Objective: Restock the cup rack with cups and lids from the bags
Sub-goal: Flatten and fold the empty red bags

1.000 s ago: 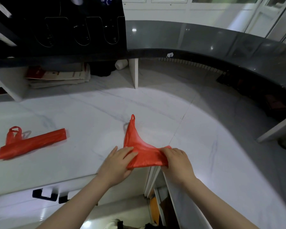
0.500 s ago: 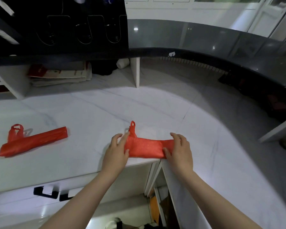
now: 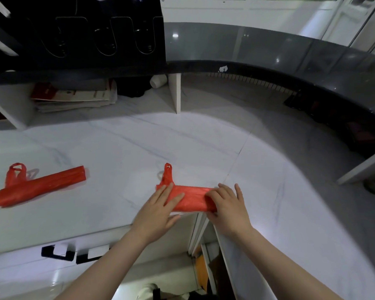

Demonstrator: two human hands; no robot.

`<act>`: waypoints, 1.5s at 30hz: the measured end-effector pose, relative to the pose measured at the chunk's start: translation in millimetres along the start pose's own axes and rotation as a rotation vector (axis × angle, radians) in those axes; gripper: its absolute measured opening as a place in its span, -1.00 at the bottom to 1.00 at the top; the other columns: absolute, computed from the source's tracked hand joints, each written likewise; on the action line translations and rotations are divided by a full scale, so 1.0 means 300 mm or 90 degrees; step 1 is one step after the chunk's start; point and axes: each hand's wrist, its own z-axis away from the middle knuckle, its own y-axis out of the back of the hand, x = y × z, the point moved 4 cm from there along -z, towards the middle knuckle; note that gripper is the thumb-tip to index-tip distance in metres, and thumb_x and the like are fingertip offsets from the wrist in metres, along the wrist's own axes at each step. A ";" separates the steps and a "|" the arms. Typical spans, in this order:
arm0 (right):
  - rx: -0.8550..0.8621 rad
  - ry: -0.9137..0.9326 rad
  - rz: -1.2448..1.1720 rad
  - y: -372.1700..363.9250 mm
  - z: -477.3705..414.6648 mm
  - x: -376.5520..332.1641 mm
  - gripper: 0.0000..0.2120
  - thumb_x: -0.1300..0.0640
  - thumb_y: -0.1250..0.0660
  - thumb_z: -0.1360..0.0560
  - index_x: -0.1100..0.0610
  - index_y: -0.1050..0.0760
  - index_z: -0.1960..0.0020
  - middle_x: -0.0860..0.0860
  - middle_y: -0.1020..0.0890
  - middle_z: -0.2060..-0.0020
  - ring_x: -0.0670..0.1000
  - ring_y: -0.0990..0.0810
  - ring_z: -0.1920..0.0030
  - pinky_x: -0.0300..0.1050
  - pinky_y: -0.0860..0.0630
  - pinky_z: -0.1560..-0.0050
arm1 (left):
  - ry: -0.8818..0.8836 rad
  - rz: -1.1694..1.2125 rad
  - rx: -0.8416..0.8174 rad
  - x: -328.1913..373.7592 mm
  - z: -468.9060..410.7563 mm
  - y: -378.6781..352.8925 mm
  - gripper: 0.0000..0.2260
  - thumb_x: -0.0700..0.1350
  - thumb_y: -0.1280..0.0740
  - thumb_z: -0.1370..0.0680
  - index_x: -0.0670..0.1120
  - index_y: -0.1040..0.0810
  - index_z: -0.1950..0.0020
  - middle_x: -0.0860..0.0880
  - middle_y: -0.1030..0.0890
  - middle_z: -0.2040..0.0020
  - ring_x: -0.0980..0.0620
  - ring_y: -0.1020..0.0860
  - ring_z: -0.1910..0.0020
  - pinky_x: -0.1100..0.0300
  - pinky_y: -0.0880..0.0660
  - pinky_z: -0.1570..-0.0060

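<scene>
A red plastic bag [image 3: 191, 197], folded into a flat strip, lies on the white marble counter [image 3: 117, 152] near its front edge, one handle loop sticking up at its left end. My left hand [image 3: 158, 210] lies flat on the strip's left part with straight fingers. My right hand [image 3: 227, 204] presses the strip's right end, fingers spread, thumb at the fold. A second folded red bag [image 3: 41, 185] lies at the counter's far left. The black cup rack [image 3: 95, 35] with rounded slots stands at the top left. No cups or lids show.
A stack of papers [image 3: 74, 98] and a white cup on its side [image 3: 158, 81] sit under the dark raised ledge [image 3: 268, 68]. A white divider [image 3: 175, 92] stands upright behind. Black drawer handles [image 3: 59, 253] are below the counter edge, and an open cabinet gap [image 3: 204, 267] lies beneath my hands.
The bag went from a loose triangle lifted between my hands to a flat folded strip on the counter. Both hands moved onto it and now press it down.
</scene>
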 end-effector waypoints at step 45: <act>-0.004 0.278 -0.032 -0.004 -0.081 -0.242 -0.53 0.18 -0.59 -0.17 0.05 -0.63 -0.07 -0.04 -0.67 0.08 0.08 -0.64 0.04 0.12 -0.46 -0.19 | 0.000 -0.031 0.060 -0.136 0.191 0.092 -0.37 -0.13 -0.65 -0.15 -0.11 -0.61 -0.20 -0.11 -0.61 -0.19 -0.09 -0.61 -0.12 -0.01 -0.57 -0.06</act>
